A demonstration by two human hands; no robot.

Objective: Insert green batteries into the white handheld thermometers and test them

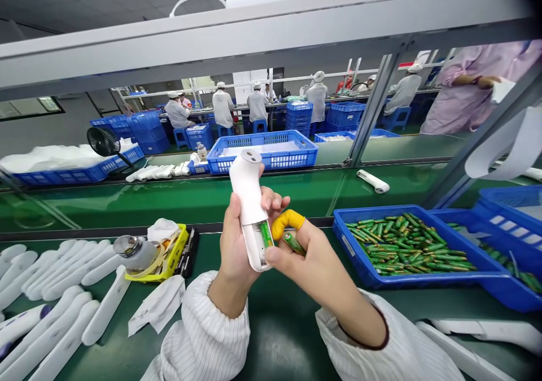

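Head view: looking forward and down across a green bench, centre of frame.
Far left: rows of white handheld casings lying flat, smooth plastic, rounded ends, crowding the lower left edge.
Left of centre: yellow tray with a metal-capped jar; white cloth just below it.
Left hand: fingers clamped round a white handheld device, held upright at centre, battery bay open toward the camera, one green battery seated inside.
Right hand: yellow finger cot on one fingertip, fingers pinched on a second green battery just beside the open bay.
Open room: bare green surface below the wrists, lower centre.
Right: blue bin of loose green batteries, glossy cylinders, near the right hand.
Upper frame: grey shelf rail; glossy green conveyor; blue slotted crate; capped workers seated behind.
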